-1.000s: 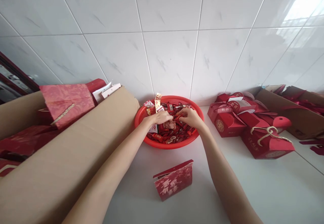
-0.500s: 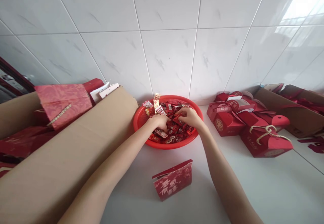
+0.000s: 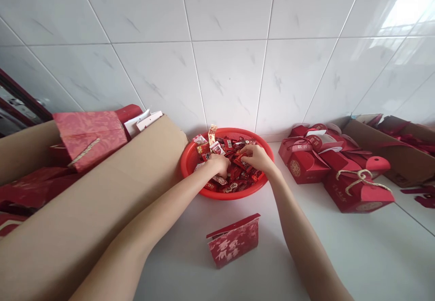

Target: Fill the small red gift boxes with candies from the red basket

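A red plastic basket stands against the tiled wall, filled with small wrapped candies, mostly red. My left hand reaches into its left half, fingers curled down among the candies; what they grip, if anything, is hidden. At the basket's right side my right hand has thumb and fingertips pinched together at an orange-red wrapped candy. In front of the basket, a dark red paper gift bag with pale lettering stands on the white countertop, its top slightly parted.
A long cardboard box holding red paper bags fills the left side. To the right sit several red gift boxes, one with a rope handle. Behind them is another cardboard box with red contents.
My left hand has shifted slightly right and its fingers have curled deeper into the candies. My right hand has barely moved. The whole view has drifted a little.
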